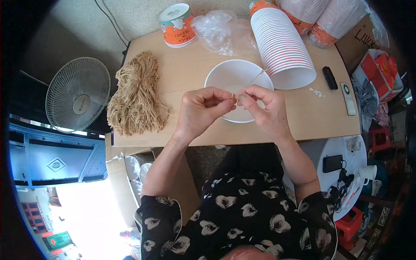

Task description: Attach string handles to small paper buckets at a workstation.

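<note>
My left hand (200, 109) and my right hand (269, 108) meet over a white paper bucket (219, 78) near the table's front. Both pinch a thin beige cord (255, 79) between thumb and fingertips; a small bit of it shows where the fingertips almost touch. From there the cord slants up to the bucket's far right rim, where a short bit of it sits. Most of the cord inside my fingers is hidden. Left of my hands lies a thick bundle of beige cords (138, 95), tied around its upper part.
A long stack of nested white buckets (284, 47) lies behind at right. An orange bucket with a pale green top band (177, 26) stands at the back beside clear plastic bags (223, 32). A black object (329, 78) and a white remote-like object (347, 99) lie at right. A fan (79, 94) stands left.
</note>
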`<control>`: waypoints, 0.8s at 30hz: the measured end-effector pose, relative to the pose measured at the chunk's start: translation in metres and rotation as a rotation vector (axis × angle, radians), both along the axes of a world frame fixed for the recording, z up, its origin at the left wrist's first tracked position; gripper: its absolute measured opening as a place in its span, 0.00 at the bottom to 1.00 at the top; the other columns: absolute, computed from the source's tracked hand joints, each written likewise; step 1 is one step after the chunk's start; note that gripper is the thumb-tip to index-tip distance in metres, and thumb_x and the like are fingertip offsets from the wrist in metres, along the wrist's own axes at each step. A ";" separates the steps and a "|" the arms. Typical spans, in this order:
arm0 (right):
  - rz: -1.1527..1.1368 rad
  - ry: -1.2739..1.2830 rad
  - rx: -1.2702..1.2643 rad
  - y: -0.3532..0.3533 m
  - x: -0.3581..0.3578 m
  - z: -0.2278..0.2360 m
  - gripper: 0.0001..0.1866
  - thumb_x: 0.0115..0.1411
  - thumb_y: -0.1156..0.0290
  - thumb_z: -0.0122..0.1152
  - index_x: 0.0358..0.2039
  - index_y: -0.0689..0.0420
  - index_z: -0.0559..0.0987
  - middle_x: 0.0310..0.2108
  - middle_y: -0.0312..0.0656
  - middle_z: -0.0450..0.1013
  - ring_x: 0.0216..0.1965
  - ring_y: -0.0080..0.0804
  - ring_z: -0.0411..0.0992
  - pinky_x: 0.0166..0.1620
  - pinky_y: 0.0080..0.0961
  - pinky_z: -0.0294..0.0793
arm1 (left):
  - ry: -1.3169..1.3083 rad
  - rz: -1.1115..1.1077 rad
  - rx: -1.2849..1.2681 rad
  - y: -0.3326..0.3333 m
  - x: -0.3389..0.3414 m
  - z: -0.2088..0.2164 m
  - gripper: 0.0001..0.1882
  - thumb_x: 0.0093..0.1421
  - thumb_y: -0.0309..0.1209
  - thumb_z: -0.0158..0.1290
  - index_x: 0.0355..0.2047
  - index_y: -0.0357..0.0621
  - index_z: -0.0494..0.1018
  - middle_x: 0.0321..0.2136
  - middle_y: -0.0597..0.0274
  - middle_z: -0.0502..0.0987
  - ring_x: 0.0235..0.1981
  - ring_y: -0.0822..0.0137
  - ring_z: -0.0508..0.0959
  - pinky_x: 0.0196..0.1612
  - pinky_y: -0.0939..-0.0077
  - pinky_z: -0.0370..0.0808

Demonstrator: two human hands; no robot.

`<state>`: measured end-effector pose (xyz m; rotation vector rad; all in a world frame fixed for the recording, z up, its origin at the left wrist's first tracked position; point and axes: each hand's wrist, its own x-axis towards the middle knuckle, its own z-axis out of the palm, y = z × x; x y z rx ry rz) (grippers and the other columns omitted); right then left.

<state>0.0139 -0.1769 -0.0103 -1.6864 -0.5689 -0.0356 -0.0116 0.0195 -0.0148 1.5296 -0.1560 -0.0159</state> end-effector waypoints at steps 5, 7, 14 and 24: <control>0.057 0.086 0.093 -0.006 0.003 0.000 0.09 0.66 0.73 0.58 0.39 0.66 0.82 0.32 0.37 0.79 0.34 0.20 0.75 0.40 0.19 0.74 | 0.125 -0.102 -0.078 0.007 0.003 0.006 0.08 0.63 0.23 0.59 0.41 0.30 0.79 0.35 0.55 0.83 0.36 0.69 0.84 0.43 0.78 0.82; 0.022 0.052 0.061 -0.008 0.009 0.000 0.09 0.66 0.73 0.58 0.40 0.66 0.82 0.32 0.37 0.79 0.35 0.20 0.74 0.41 0.19 0.74 | 0.168 -0.131 -0.106 0.008 0.003 0.008 0.09 0.64 0.24 0.59 0.41 0.30 0.79 0.35 0.55 0.83 0.36 0.69 0.84 0.43 0.78 0.82; 0.026 -0.091 -0.033 0.000 0.014 -0.003 0.08 0.63 0.74 0.63 0.41 0.62 0.82 0.35 0.37 0.80 0.37 0.22 0.75 0.43 0.23 0.73 | 0.228 -0.178 -0.094 0.010 0.004 0.010 0.10 0.64 0.27 0.59 0.42 0.31 0.78 0.33 0.56 0.82 0.35 0.70 0.83 0.42 0.80 0.81; 0.136 -0.026 -0.051 -0.004 0.011 -0.002 0.07 0.62 0.76 0.64 0.41 0.64 0.83 0.36 0.38 0.80 0.38 0.22 0.76 0.45 0.20 0.75 | 0.205 -0.157 -0.102 0.012 0.006 0.006 0.05 0.63 0.23 0.59 0.37 0.35 0.75 0.32 0.55 0.82 0.33 0.69 0.84 0.36 0.81 0.80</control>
